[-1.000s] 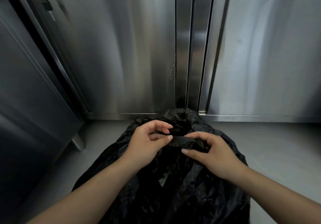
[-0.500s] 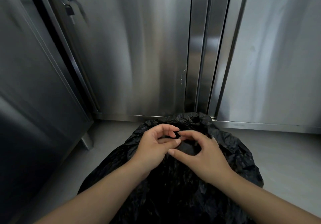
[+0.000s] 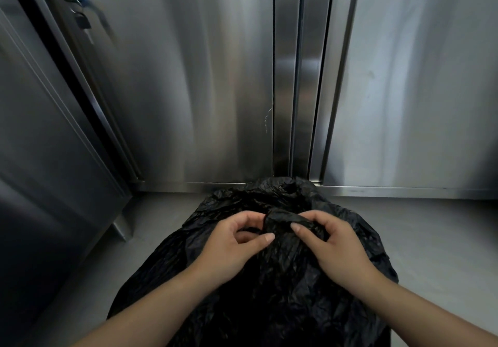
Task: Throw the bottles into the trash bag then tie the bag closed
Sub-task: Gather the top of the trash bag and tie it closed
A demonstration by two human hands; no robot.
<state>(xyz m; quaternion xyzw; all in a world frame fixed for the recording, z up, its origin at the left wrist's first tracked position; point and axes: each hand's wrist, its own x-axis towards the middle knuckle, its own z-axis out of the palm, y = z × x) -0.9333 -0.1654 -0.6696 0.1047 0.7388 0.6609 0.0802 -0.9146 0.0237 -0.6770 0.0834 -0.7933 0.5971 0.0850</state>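
Moved apart, left hand (image 3: 229, 249) and right hand (image 3: 336, 247) pinch crosswise twist (image 3: 285, 218) of trash bag (image 3: 269, 306)

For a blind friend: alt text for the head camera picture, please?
Two bare hands gather the top of a black bag on a grey floor; the right hand pinches a twisted fold, the left hand curls beside it. Steel cabinet doors stand behind.
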